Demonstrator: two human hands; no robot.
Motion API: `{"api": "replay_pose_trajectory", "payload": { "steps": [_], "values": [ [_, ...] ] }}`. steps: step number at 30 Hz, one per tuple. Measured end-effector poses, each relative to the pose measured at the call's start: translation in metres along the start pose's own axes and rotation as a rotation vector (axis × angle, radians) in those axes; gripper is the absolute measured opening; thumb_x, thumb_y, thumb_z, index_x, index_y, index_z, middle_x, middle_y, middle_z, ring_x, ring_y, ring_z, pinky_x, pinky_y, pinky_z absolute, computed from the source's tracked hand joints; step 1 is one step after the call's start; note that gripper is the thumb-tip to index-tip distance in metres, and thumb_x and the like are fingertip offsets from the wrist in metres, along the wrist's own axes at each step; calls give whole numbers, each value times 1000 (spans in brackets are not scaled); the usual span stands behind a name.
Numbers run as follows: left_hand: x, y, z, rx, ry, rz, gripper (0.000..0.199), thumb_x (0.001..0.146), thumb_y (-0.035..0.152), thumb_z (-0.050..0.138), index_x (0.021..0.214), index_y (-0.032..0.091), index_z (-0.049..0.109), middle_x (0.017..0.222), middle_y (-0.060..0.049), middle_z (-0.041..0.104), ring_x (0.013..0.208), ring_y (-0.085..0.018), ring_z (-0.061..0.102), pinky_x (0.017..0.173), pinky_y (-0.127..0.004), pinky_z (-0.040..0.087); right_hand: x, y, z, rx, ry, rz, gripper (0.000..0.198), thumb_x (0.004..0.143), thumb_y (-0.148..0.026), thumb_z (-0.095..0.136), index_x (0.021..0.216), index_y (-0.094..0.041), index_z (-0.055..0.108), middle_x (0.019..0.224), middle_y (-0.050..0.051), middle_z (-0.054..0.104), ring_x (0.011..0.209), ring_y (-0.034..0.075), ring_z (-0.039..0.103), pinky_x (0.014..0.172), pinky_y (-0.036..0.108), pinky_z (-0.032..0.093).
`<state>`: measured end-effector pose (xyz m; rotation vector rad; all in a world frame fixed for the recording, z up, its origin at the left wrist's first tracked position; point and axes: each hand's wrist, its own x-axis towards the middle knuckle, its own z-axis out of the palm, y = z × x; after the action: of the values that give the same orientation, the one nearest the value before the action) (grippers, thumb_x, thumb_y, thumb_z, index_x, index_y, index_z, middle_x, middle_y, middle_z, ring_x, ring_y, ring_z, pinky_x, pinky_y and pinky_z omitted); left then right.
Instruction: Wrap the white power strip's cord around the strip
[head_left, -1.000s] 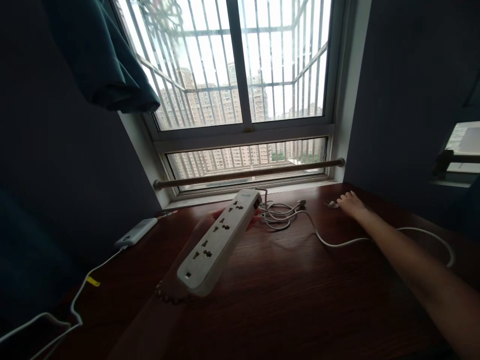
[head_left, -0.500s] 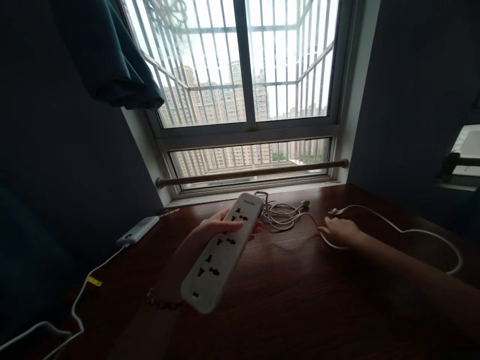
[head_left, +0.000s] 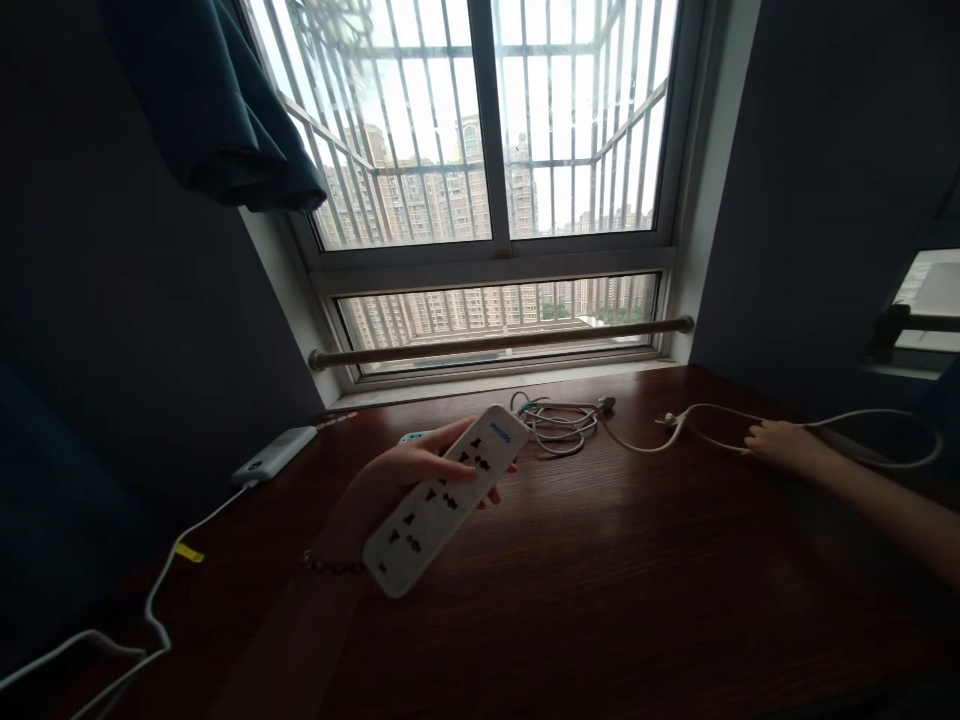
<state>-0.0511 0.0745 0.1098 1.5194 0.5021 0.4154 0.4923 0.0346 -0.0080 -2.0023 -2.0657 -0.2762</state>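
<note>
1. Two hands are at work: the left hand (head_left: 421, 462) grips a power strip (head_left: 441, 512), thumb over its socket face, fingers showing past the far edge.
2. The right hand (head_left: 784, 445), at the table's right side, has its fingers closed on white cable (head_left: 726, 408).
3. Held tilted above the middle of the table (head_left: 600, 560), the strip hangs on one hand alone; a weak grip or a tug on its cord could make it twist or drop.
4. Just beyond it lies coiled cord (head_left: 556, 432), its turns crossing; a hard pull could tighten them into a knot.
5. Near the crossing strands sits a pale plug (head_left: 666, 420); cable dragged past might catch its pins.
6. Far left, a power bank (head_left: 274, 455) rests well apart, its own lead (head_left: 152, 590) trailing forward, so snagging there seems unlikely.
</note>
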Motion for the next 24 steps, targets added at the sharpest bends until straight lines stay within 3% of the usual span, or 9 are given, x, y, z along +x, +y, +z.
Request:
{"api": "replay_pose_trajectory", "payload": {
  "steps": [3,5,6,7,9,12,15,19,24],
  "values": [
    [7,0,6,124,-47,-30,61,67,17,58,123,25,34,103,-9,57,90,-26,55,67,-30,44,17,-31,-6,5,16,34,6,59,-16,58,56,-16,53,70,14,52,76,31,52,68,45,38],
    [11,1,8,233,-87,-26,62,64,17,62,120,24,35,99,-7,58,91,-25,54,68,-29,44,28,-75,-16,67,-2,-80,38,58,-12,60,95,-16,57,100,13,53,96,28,49,82,39,39],
    [13,3,9,283,-108,-19,62,64,17,63,119,23,36,99,-7,57,91,-24,54,69,-29,44,32,-103,-23,124,-20,-184,57,59,-14,62,114,-19,48,116,11,46,108,24,43,90,35,35],
    [13,4,10,323,-118,-7,61,64,19,64,119,23,36,99,-7,57,91,-24,54,70,-29,44,34,-131,-32,270,-45,-319,72,59,-21,66,125,-16,37,124,13,40,115,25,37,95,35,32],
    [13,6,10,373,-105,25,60,66,22,63,119,22,35,98,-6,57,90,-22,54,70,-28,44,34,-189,-54,557,-91,-507,77,67,-32,64,132,-18,24,130,11,36,119,22,34,99,35,29],
    [11,9,10,424,-85,34,61,66,23,64,119,21,34,98,-6,56,89,-22,54,69,-28,44,34,-257,-85,770,7,-674,79,64,-35,67,130,-18,28,126,10,41,116,20,38,97,33,31],
    [11,9,12,443,-98,17,63,65,23,64,120,21,32,99,-6,55,90,-22,53,70,-29,44,43,-295,-101,842,69,-729,66,59,-36,71,116,-17,46,107,8,55,98,20,51,86,31,39],
    [14,3,10,372,-108,19,55,67,24,63,115,18,37,102,-7,55,93,-22,53,74,-31,44,62,-314,-100,820,-106,-614,39,65,-39,65,95,-13,60,72,1,58,64,12,52,56,21,40],
    [18,-5,-6,393,-68,-22,60,65,28,65,116,20,35,106,-7,52,95,-23,52,73,-32,45,78,-308,-85,928,-71,-525,33,64,-39,66,80,-11,63,65,0,54,61,10,47,52,19,35]
  ]
}}
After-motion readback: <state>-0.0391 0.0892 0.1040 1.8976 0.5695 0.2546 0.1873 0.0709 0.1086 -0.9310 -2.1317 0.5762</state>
